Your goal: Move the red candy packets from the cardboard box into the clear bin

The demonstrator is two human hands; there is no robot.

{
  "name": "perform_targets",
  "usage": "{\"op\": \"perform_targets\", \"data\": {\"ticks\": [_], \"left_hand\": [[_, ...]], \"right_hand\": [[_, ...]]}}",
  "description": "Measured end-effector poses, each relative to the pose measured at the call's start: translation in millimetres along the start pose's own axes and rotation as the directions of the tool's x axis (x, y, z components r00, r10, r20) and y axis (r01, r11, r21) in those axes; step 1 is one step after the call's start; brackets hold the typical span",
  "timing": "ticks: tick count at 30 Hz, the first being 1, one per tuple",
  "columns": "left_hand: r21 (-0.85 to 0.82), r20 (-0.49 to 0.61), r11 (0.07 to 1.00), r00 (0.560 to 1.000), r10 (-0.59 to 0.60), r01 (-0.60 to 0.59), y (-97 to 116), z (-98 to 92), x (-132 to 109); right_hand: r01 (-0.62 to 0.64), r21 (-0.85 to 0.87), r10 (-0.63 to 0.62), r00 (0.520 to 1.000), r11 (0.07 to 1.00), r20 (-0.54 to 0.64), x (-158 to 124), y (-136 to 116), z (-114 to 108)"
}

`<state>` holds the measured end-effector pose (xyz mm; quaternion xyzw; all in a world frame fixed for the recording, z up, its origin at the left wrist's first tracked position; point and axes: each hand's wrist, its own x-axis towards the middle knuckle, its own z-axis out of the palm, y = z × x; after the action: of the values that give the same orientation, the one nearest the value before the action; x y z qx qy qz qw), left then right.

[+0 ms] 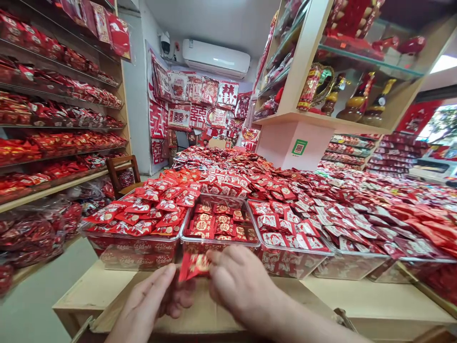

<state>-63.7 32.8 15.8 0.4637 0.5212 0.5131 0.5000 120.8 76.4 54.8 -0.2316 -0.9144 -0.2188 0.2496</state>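
Note:
A small red candy packet with gold print is pinched in my right hand, in front of the middle bin. My left hand is just left of the packet, its thumb near the packet's end and its other fingers loosely curled below, apart from the thumb. Nothing shows in its grasp. Behind the hands, a clear plastic bin holds similar red packets with gold round prints, lower than the heaps in the neighbouring bins. A cardboard surface lies under my hands.
Filled clear bins stand left and right along a wooden ledge. Heaps of red packets spread behind. Shelves of red bags line the left wall, beside a wooden chair. A display cabinet overhangs at the right.

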Motion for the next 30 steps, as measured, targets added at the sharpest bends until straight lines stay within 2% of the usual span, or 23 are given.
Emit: {"op": "perform_targets", "data": {"ticks": [2, 4, 6, 10, 12, 15, 18, 25, 28, 30], "left_hand": [[0.202, 0.021, 0.978, 0.999, 0.048, -0.052, -7, -6.5, 3], [0.452, 0.054, 0.884, 0.993, 0.109, -0.122, -17, -11.0, 8], [0.606, 0.093, 0.774, 0.983, 0.161, -0.184, -25, -12.4, 11], [0.701, 0.125, 0.672, 0.969, 0.213, -0.238, -28, -9.1, 10], [0.718, 0.122, 0.655, 0.969, 0.216, -0.236, -25, -7.2, 7], [0.734, 0.123, 0.632, 0.964, 0.237, -0.249, -24, -5.5, 6], [0.751, 0.141, 0.601, 0.955, 0.26, -0.274, -25, -4.8, 6], [0.783, 0.159, 0.562, 0.959, 0.235, -0.268, -23, -4.5, 4], [0.784, 0.181, 0.55, 0.953, 0.244, -0.29, -25, -6.5, 4], [0.785, 0.191, 0.541, 0.948, 0.253, -0.303, -30, -9.0, 5]], "right_hand": [[-0.114, -0.059, 0.117, 0.991, 0.992, 0.057, 17, 28, 3], [-0.228, -0.152, 0.253, 0.952, 0.962, 0.174, 37, 58, 13], [-0.254, -0.207, 0.304, 0.915, 0.945, 0.266, 57, 83, 30], [-0.198, -0.202, 0.26, 0.901, 0.959, 0.348, 89, 108, 73], [-0.167, -0.193, 0.23, 0.899, 0.967, 0.374, 97, 110, 89], [-0.101, -0.155, 0.156, 0.9, 0.983, 0.406, 99, 109, 102], [-0.064, -0.117, 0.109, 0.898, 0.991, 0.426, 96, 109, 105], [-0.08, -0.007, 0.075, 0.898, 0.997, 0.434, 96, 119, 109], [-0.124, 0.035, 0.101, 0.916, 0.992, 0.389, 101, 119, 96], [-0.16, 0.052, 0.133, 0.931, 0.986, 0.34, 99, 115, 74]]}}
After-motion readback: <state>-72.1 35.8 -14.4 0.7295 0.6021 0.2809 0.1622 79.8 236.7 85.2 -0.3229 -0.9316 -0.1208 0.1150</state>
